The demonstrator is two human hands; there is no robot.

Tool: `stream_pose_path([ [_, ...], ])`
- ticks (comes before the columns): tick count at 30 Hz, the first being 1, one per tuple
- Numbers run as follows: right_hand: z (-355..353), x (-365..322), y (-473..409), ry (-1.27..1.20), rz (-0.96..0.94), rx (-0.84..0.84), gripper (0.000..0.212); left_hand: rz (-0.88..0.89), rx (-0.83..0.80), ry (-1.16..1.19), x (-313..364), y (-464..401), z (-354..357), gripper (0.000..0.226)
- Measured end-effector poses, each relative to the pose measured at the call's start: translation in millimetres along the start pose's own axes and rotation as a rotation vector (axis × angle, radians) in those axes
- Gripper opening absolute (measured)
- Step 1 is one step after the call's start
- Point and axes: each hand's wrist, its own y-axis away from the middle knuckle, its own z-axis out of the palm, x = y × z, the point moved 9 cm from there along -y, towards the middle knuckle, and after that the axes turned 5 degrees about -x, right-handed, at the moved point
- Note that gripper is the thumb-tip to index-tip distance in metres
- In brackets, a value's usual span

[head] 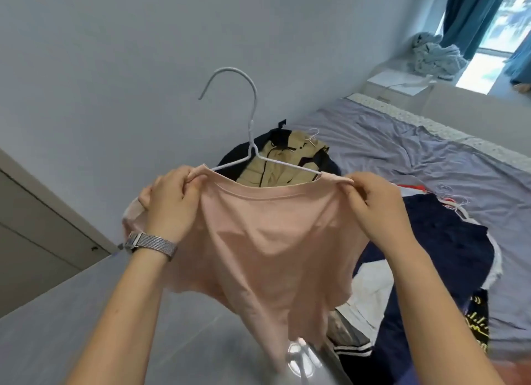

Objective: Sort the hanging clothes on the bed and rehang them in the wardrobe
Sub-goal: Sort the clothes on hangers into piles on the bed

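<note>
A pink T-shirt [267, 241] hangs in the air in front of me on a white wire hanger [253, 120], whose hook points up and left. My left hand [172, 203], with a metal watch at the wrist, grips the shirt's left shoulder. My right hand [373, 200] pinches the right shoulder at the collar edge. Behind the shirt, on the bed [402, 143], lies a beige and dark jacket [275, 160] with its own hanger. A navy garment [442, 241] with white trim and other clothes lie to the right on the bed.
A grey-blue wall fills the upper left. A pale cabinet or door panel [31, 241] stands at the lower left. At the far right a bedside unit [399, 82] carries crumpled cloth [436, 54], beside blue curtains [471, 13] and a window.
</note>
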Motion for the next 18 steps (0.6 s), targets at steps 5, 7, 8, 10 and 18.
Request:
stream_pose_path([
  [5, 29.7, 1.1, -26.4, -0.024, 0.068, 0.0, 0.022, 0.035, -0.065, -0.011, -29.1, -53.9, 11.9, 0.028],
  [7, 43.1, 6.5, -37.7, -0.029, 0.099, -0.024, 0.023, 0.049, -0.08, -0.034, -34.4, -73.9, 26.0, 0.03],
  [8, 50.0, 12.2, -44.9, -0.038, 0.113, -0.033, 0.02, 0.053, -0.093, -0.04, -37.1, -85.0, 34.5, 0.03],
  [10, 61.4, 24.7, -65.1, -0.053, 0.137, -0.033, 0.017, 0.052, -0.135, -0.023, -42.3, -111.1, 52.7, 0.032],
  [18, 82.3, 56.3, -197.2, -0.084, 0.159, 0.039, 0.025, 0.143, -0.232, 0.032, -44.2, -245.8, 98.1, 0.034],
])
